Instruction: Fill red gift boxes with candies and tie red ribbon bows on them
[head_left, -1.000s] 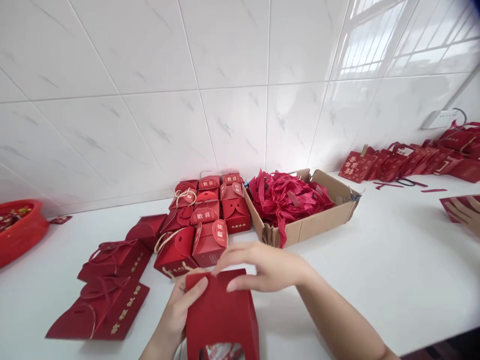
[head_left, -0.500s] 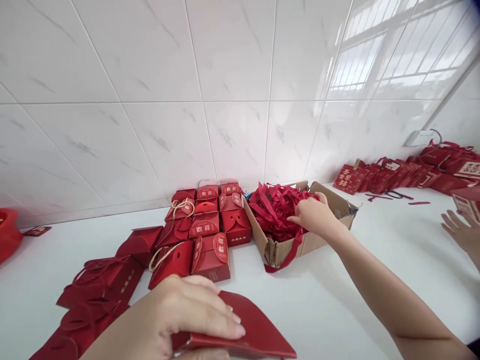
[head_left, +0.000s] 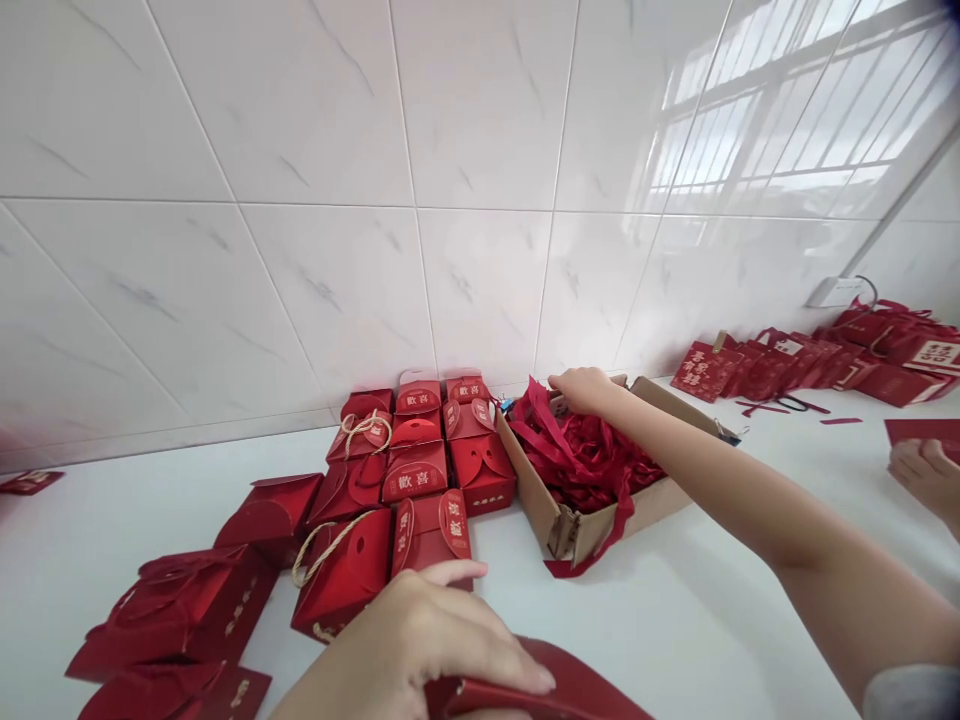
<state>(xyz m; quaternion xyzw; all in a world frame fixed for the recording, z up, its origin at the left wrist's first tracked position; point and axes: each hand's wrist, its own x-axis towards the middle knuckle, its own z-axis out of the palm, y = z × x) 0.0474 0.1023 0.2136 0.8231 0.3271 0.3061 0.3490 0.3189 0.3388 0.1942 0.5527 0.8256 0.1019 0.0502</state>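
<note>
Head view: my left hand (head_left: 420, 640) presses a flat red bag (head_left: 555, 690) on the counter (head_left: 675, 620); thin card, light, creases easily. My right hand (head_left: 581, 390) pinches soft, limp ribbons (head_left: 592, 455) in the carton (head_left: 559, 525); best pulled singly.

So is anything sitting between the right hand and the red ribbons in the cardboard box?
Nothing visible. The right hand is already over the far end of the cardboard box, down among the red ribbons. The left hand holds a red box near the front edge.
</note>
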